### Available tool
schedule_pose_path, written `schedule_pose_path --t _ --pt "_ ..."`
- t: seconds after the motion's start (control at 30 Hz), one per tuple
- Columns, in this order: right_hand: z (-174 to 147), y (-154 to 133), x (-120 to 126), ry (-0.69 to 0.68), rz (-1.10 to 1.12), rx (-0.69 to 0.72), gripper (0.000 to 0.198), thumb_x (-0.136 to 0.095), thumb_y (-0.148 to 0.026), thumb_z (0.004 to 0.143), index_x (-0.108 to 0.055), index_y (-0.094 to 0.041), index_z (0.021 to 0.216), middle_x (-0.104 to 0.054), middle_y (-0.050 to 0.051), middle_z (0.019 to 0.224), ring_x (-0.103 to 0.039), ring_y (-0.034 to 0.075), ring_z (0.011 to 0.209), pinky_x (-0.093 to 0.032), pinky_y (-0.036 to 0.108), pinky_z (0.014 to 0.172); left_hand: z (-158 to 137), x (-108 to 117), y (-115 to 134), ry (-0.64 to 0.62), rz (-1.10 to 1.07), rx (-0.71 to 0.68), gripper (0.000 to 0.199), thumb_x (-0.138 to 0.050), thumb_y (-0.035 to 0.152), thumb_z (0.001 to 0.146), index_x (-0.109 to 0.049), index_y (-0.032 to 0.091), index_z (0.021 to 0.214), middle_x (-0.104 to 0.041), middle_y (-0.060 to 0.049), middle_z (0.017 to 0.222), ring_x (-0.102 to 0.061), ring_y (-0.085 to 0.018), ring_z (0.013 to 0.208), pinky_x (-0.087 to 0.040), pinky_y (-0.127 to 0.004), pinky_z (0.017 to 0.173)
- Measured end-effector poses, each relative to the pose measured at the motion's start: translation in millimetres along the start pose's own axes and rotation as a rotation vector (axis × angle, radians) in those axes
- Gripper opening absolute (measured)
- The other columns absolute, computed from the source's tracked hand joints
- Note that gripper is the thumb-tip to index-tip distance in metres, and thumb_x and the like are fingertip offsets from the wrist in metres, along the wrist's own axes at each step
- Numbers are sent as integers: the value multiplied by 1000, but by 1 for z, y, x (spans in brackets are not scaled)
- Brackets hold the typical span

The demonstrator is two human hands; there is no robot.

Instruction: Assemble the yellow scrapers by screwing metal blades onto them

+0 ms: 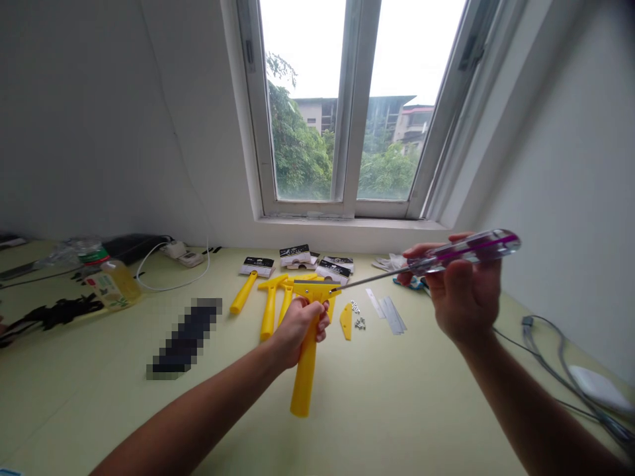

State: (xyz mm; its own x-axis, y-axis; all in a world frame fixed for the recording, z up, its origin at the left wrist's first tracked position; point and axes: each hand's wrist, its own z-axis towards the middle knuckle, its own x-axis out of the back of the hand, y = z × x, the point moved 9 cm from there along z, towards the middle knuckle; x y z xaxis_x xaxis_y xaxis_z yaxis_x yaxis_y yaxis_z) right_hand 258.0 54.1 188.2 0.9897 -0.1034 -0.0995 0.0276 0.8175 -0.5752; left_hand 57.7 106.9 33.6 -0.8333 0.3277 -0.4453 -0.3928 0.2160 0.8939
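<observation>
My left hand (301, 328) is wrapped round a yellow scraper (303, 377), just below its wide head, with the handle pointing down toward me. A thin metal blade strip lies along the head, with screws at both ends. In my right hand (459, 291) is a screwdriver (476, 250) with a clear and purple handle. Its long shaft slants down to the left, and the tip meets the screw at the right end of the scraper head. Behind the left hand lie several more yellow scraper handles (268, 311), partly hidden by it.
Right of the scraper lie a loose yellow plate (346, 322), small screws (360, 324), nuts (355, 307) and metal blades (392, 315). Black cards (295, 255) sit by the window wall. A bottle (112, 281) and a pixelated dark object (186, 340) are at left; cables (555, 350) run at right.
</observation>
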Motion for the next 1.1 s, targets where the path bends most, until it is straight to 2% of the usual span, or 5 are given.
schedule_pose_path --t 0.7,0.87,1.1 --pt "-1 -6 -6 -47 45 44 26 -55 -40 87 -44 -27 107 -67 5 92 -67 21 68 -55 38 58 0 -3 1 -13 34 -7 7 -54 16 74 -51 13 80 -43 3 63 -37 -6 50 -29 -17 42" --pt "-8 -21 -17 -163 57 131 22 -50 -29 91 -44 -26 112 -67 8 100 -67 22 76 -56 40 63 -1 -4 1 -15 31 22 7 -53 16 74 -50 13 80 -43 3 66 -38 -5 51 -29 -17 42" --pt "-25 -37 -37 -388 -35 224 31 -51 -24 90 -44 -26 120 -66 10 107 -67 23 88 -57 40 69 0 -2 -2 -10 44 60 10 -53 16 73 -48 14 81 -43 3 65 -38 -5 50 -29 -17 42"
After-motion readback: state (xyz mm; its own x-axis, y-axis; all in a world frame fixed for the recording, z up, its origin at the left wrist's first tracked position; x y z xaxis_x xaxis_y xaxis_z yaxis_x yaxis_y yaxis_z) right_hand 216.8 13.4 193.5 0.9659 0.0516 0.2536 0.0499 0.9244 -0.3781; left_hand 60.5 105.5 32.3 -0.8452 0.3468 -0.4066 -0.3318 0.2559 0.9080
